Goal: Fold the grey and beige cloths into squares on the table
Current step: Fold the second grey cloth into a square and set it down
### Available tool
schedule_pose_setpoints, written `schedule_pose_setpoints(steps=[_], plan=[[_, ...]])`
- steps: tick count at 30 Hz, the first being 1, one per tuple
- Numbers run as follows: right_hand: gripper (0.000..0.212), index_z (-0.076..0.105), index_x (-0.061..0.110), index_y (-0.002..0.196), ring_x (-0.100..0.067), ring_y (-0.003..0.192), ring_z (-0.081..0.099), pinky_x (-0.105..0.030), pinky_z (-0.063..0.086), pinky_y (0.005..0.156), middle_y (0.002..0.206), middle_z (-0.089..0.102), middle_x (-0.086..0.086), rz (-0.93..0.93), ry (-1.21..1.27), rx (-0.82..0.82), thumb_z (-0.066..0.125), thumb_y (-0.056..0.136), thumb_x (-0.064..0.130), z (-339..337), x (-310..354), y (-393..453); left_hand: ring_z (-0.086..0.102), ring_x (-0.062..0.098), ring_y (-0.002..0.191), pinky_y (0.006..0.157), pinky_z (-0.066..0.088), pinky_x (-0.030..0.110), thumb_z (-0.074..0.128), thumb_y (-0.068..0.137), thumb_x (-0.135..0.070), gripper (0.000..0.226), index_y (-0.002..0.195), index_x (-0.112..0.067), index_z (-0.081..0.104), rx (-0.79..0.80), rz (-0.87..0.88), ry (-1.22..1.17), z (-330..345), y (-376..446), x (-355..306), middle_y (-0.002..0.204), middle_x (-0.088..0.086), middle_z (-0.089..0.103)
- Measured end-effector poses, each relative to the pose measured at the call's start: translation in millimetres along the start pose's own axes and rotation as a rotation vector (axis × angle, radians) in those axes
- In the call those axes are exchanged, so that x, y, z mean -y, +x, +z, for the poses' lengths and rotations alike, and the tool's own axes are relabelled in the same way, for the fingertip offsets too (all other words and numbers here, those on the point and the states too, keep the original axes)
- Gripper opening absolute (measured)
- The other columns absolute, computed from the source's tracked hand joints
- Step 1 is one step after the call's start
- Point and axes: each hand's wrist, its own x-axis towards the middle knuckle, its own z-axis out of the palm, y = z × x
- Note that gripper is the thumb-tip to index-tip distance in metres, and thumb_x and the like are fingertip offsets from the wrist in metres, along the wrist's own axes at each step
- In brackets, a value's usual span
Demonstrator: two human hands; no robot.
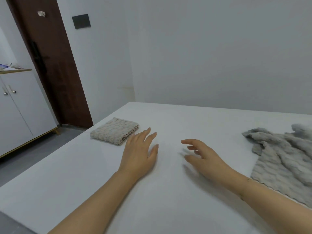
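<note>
A beige cloth (115, 130) lies folded into a compact square near the table's far left corner. A grey cloth (283, 156) sprawls crumpled and unfolded at the right side of the white table (168, 208), running out of the frame. My left hand (140, 152) hovers palm down just right of the beige cloth, fingers straight, holding nothing. My right hand (205, 156) is over the middle of the table, fingers loosely spread and slightly blurred, well left of the grey cloth and empty.
A dark brown door (55, 65) and a white cabinet (22, 107) stand to the left beyond the table's edge. Grey floor (33, 152) lies below. A plain white wall runs behind the table.
</note>
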Motion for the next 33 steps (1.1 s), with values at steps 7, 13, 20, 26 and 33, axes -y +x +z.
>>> schedule_pose_setpoints(steps=[7,13,20,26,33], plan=[[0.038,0.047,0.029,0.131,-0.004,0.122,0.041,-0.017,0.028,0.09,0.127,0.044,0.019,-0.011,-0.281,-0.157,0.053,0.094,0.022,-87,-13,-24,0.029,0.012,0.139,0.113,0.003,0.022,0.015,0.087,-0.053,0.065,0.142,-0.028,0.04,0.056,0.135,-0.051,23,4,-80,0.154,-0.007,0.03],[0.035,0.051,0.023,0.128,-0.018,0.12,0.046,-0.033,0.04,0.097,0.133,0.049,0.002,0.061,-0.592,-0.146,0.051,0.094,0.029,-154,-23,-31,0.024,0.008,0.14,0.113,0.009,0.023,0.03,0.095,-0.047,0.052,0.143,-0.028,0.037,0.131,0.16,-0.185,47,20,-150,0.153,-0.01,0.029],[0.032,0.054,0.024,0.124,-0.02,0.118,0.047,-0.03,0.039,0.088,0.136,0.047,-0.001,0.231,-0.706,-0.058,0.05,0.093,0.028,-205,-33,-39,0.038,0.007,0.13,0.107,0.024,0.026,0.028,0.087,-0.056,0.058,0.128,-0.024,0.053,0.135,0.264,-0.308,68,30,-211,0.139,-0.011,0.047],[0.034,0.054,0.025,0.127,-0.02,0.119,0.048,-0.029,0.039,0.085,0.138,0.046,-0.001,0.284,-0.711,-0.007,0.052,0.093,0.031,-212,-43,-40,0.047,0.003,0.109,0.093,0.039,0.022,0.053,0.088,-0.055,0.038,0.114,-0.028,0.06,0.24,0.329,-0.455,73,29,-227,0.116,-0.016,0.058],[0.034,0.054,0.021,0.127,-0.015,0.106,0.051,-0.025,0.038,0.081,0.131,0.052,-0.003,0.294,-0.674,0.035,0.052,0.094,0.029,-213,-43,-42,0.048,0.001,0.085,0.073,0.038,0.015,0.059,0.088,-0.046,0.017,0.081,-0.031,0.056,0.275,0.356,-0.542,69,25,-225,0.087,-0.017,0.053]])
